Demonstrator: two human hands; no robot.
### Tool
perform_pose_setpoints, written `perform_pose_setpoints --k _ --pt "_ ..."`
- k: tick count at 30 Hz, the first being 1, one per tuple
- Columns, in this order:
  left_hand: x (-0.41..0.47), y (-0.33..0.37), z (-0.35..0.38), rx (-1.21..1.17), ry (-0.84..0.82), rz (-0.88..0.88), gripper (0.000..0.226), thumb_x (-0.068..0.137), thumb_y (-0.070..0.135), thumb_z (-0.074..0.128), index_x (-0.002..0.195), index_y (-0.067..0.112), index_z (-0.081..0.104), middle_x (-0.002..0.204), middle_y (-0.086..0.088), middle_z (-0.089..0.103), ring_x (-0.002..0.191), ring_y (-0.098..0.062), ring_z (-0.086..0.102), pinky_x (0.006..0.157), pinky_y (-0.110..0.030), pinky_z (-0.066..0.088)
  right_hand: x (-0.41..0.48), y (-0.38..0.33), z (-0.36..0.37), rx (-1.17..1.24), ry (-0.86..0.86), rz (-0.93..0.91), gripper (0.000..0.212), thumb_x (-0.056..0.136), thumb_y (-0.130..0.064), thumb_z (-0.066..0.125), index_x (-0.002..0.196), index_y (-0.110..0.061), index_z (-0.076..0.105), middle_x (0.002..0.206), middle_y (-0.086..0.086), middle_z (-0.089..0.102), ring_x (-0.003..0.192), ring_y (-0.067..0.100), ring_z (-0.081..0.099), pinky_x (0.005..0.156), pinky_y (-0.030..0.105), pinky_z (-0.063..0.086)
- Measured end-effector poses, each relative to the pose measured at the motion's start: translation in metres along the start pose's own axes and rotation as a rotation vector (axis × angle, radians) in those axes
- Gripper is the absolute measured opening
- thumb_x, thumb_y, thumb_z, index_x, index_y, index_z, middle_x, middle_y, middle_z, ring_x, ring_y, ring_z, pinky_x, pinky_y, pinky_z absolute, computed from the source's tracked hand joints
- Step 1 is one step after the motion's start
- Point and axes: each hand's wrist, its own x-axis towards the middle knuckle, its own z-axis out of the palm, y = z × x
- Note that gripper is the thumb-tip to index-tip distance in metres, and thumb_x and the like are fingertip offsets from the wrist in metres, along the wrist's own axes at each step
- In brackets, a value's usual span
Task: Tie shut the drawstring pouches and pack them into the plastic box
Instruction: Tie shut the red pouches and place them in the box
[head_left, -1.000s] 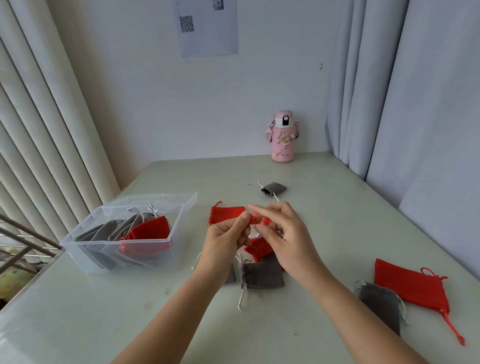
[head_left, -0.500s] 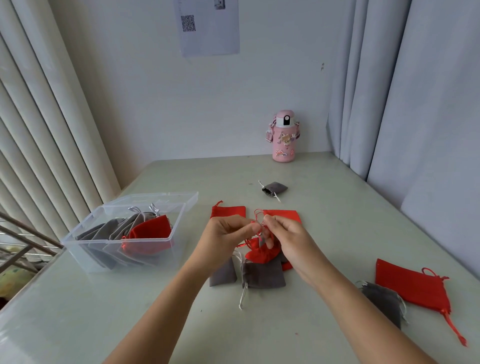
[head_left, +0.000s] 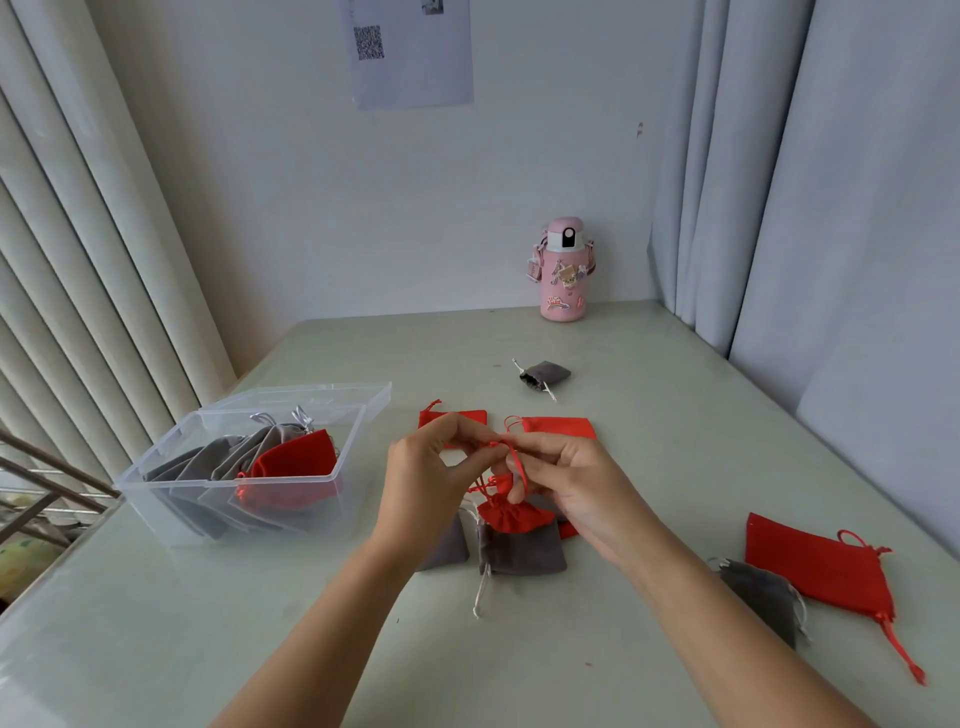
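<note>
Held pouch: small red pouch (head_left: 511, 517), neck gathered, hanging just below both hands, above the grey pouches (head_left: 522, 553) lying on the bench (head_left: 675, 467)
Handling (judged): light, limp cloth that crumples under any squeeze; the thin cord (head_left: 515, 457) looks slippery, so it is best taken close to the neck, not by the body
Left hand (head_left: 431, 478): raised off the bench, fingers curled, thumb and fingertips pinching the cord
Right hand (head_left: 576, 478): fingers bent, pinching the cord's loop just beside the left fingertips
Plastic box (head_left: 223, 482): open-topped, well out to the left of the left hand, with grey and red pouches inside
</note>
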Motion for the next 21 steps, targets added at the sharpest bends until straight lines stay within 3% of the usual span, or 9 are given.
perform_pose_setpoints --k 5,11,16,19,21 --pt "0.002 0.001 0.000 -0.109 -0.027 -0.066 0.013 0.071 0.009 0.079 0.068 0.017 0.069 0.069 0.006 0.070 0.067 -0.002 0.062 0.066 -0.013 0.046 0.000 -0.001 -0.003 -0.047 0.059 -0.109 0.016 0.085 -0.002 0.063 0.084 -0.015 0.073 0.063 -0.001 0.066 0.060 0.012 0.061 0.076 0.026 0.054" --pt "0.005 0.000 0.003 -0.339 -0.062 -0.157 0.017 0.061 0.023 0.076 0.069 0.012 0.066 0.069 0.005 0.069 0.068 -0.009 0.065 0.069 -0.023 0.051 0.003 0.005 -0.008 -0.039 0.077 -0.137 0.008 0.077 -0.020 0.067 0.075 -0.018 0.075 0.066 0.003 0.064 0.067 0.014 0.060 0.077 0.029 0.051" --pt "0.005 0.002 0.004 -0.560 -0.036 -0.260 0.013 0.064 0.012 0.074 0.066 0.008 0.061 0.078 -0.006 0.070 0.079 -0.015 0.067 0.074 -0.020 0.053 0.010 0.009 -0.008 0.260 0.128 -0.030 0.005 0.077 -0.012 0.066 0.080 -0.008 0.066 0.085 0.012 0.064 0.074 0.017 0.061 0.075 0.027 0.050" --pt "0.008 0.001 0.000 -0.622 -0.060 -0.296 0.014 0.066 0.012 0.072 0.064 0.012 0.058 0.089 -0.014 0.070 0.092 -0.024 0.066 0.086 -0.029 0.052 0.014 0.007 -0.013 0.416 0.177 0.001 0.012 0.085 0.000 0.055 0.075 -0.006 0.056 0.079 0.013 0.063 0.072 0.020 0.055 0.065 0.023 0.049" --pt "0.008 0.002 -0.001 -0.705 -0.092 -0.329 0.019 0.068 0.009 0.071 0.066 0.011 0.053 0.090 -0.012 0.072 0.086 -0.020 0.068 0.079 -0.026 0.051 0.014 0.002 -0.015 0.531 0.178 -0.010 0.010 0.080 -0.003 0.056 0.071 -0.007 0.054 0.077 0.012 0.067 0.068 0.019 0.051 0.061 0.022 0.045"
